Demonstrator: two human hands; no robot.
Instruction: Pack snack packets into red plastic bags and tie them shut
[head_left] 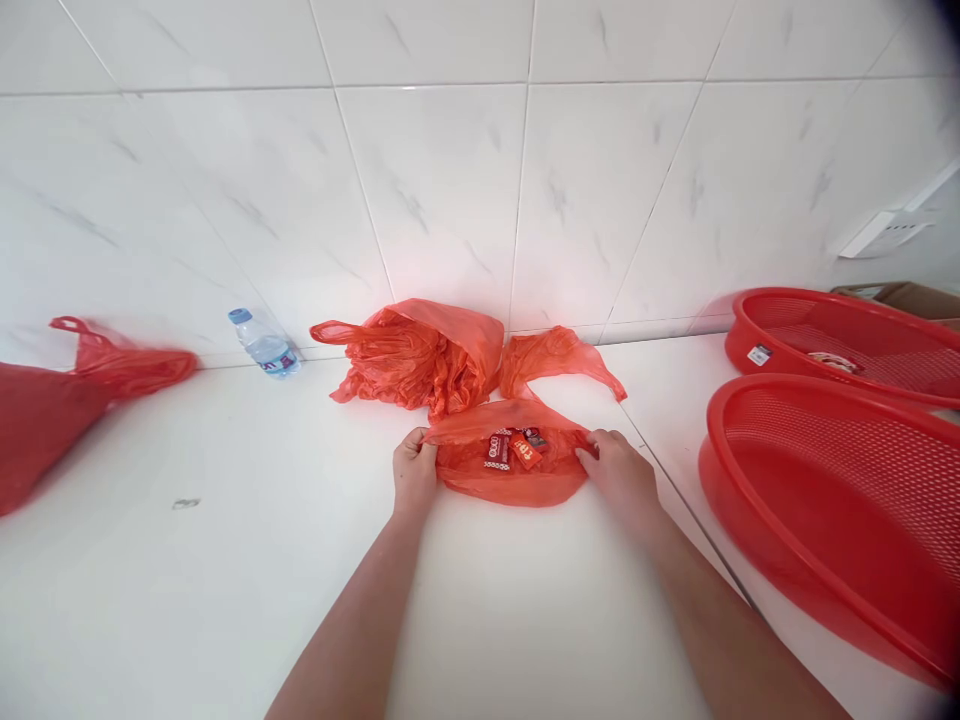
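A thin red plastic bag (517,488) lies on the white table with its mouth spread wide. My left hand (415,470) pinches the left edge of its mouth, and my right hand (621,468) grips the right edge. Inside the bag are a few small wrapped packets: a dark red packet (497,450) with white print, an orange-red packet (525,450) and a darker packet (535,437) partly behind it. Just beyond the bag sits a crumpled heap of red plastic bags (420,355). Another loose red bag (551,360) lies to the right of that heap.
A water bottle (264,345) with a blue cap leans near the tiled wall (442,180). At the far left is a filled red bag (45,425). Two red plastic baskets (716,440) stand at right; a cardboard box (907,298) shows behind them.
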